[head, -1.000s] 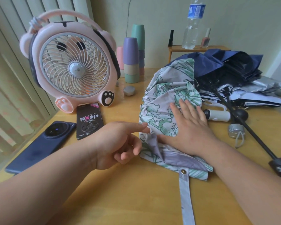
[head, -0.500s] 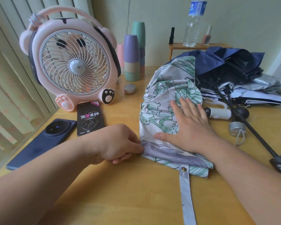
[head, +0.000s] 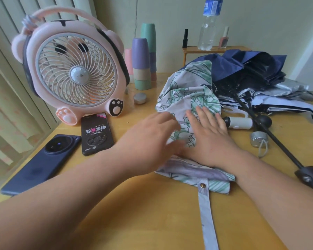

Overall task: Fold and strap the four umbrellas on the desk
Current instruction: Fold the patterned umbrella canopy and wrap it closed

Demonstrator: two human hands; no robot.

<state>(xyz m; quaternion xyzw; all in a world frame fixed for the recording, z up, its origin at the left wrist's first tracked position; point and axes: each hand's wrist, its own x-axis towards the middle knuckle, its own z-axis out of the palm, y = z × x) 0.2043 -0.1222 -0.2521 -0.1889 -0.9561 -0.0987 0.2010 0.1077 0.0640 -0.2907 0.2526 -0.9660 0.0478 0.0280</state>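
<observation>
A white umbrella with a green flower print (head: 188, 94) lies collapsed on the wooden desk (head: 152, 213). Its pale strap (head: 208, 222), with a brass snap at its root, trails toward me. My right hand (head: 210, 138) presses flat on the cloth with straight fingers. My left hand (head: 150, 139), blurred by motion, reaches over the cloth's left side, fingers stretched toward the right hand. Behind lie a navy umbrella (head: 242, 65) and a silver and white one (head: 287, 103), both loose. A black shaft ends in a dark handle (head: 309, 177) at the right edge.
A pink fan (head: 74, 74) stands at the back left, with two phones (head: 42, 165) (head: 96, 134) lying in front of it. Stacked cups (head: 143, 64) and a small shelf holding a water bottle (head: 209, 24) stand at the back. A white handle (head: 240, 122) and a silver cap (head: 258, 139) lie right of my hand.
My left hand left the umbrella's lower left edge, where it pinched the cloth, and swept up and right across the canopy. My right hand stayed flat in place.
</observation>
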